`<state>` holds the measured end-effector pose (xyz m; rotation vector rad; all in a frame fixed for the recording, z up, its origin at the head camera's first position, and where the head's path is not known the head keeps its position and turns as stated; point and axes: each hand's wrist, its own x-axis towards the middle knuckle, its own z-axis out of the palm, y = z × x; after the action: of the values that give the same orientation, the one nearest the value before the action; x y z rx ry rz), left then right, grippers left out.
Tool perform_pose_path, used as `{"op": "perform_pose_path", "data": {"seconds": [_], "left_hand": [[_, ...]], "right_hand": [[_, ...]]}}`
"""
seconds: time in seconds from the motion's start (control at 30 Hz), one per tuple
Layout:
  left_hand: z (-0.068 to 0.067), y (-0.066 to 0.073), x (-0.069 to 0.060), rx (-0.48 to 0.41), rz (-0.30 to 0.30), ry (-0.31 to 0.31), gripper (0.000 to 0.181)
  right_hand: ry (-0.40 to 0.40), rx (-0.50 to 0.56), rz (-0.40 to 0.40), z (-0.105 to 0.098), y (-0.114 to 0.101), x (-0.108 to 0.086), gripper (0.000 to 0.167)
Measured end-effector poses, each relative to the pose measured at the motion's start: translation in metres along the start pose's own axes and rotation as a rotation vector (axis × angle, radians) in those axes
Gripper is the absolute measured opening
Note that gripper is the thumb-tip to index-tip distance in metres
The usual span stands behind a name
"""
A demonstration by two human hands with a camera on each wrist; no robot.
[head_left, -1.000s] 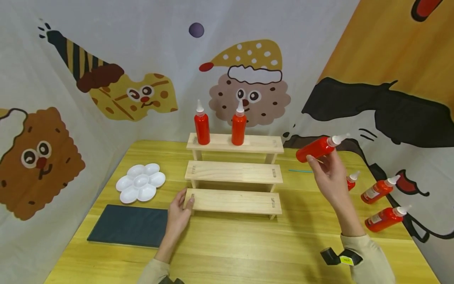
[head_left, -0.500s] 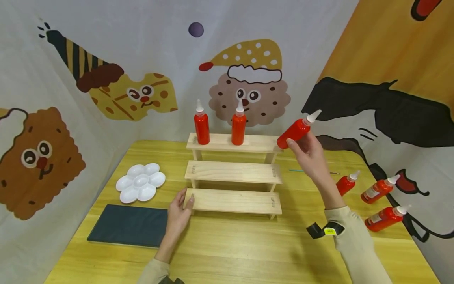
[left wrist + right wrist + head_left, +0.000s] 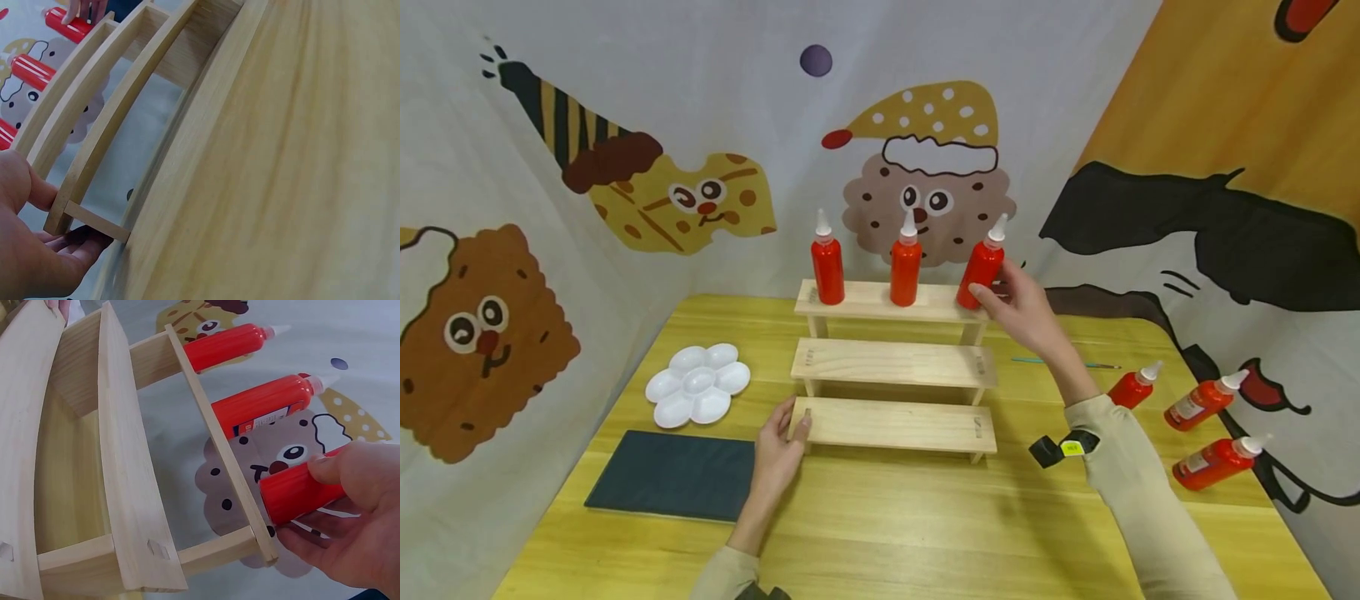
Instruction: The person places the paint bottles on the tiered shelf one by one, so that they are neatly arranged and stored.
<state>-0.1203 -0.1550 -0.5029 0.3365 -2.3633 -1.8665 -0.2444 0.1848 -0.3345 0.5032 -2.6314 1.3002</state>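
Note:
My right hand holds a red paint bottle with a white pointed nozzle. The bottle leans slightly, its base at the right end of the top step; in the right wrist view I cannot tell whether the base touches the wood. Two more red bottles, a left one and a middle one, stand upright on that step. The three-step wooden stand has bare middle and lowest steps. With thumb above and fingers at the side, my left hand grips the lowest step's left end.
On the right of the table are several red bottles, one being a front bottle. A thin paintbrush lies behind my right forearm. To the left are a white flower-shaped palette and a dark flat board.
My right hand has carried the bottle leftward from the table's right side to the top step, turning it from strongly tilted to nearly upright. The left hand has stayed put.

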Motion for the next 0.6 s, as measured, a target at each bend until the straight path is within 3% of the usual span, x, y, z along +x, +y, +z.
{"op": "perform_pose_path", "data": {"seconds": [0.6], "left_hand": [[-0.001,0.0,-0.001,0.015,0.006,0.005,0.051]], "right_hand": [[-0.096,-0.047,0.044,0.006,-0.003,0.013,0.052]]}}
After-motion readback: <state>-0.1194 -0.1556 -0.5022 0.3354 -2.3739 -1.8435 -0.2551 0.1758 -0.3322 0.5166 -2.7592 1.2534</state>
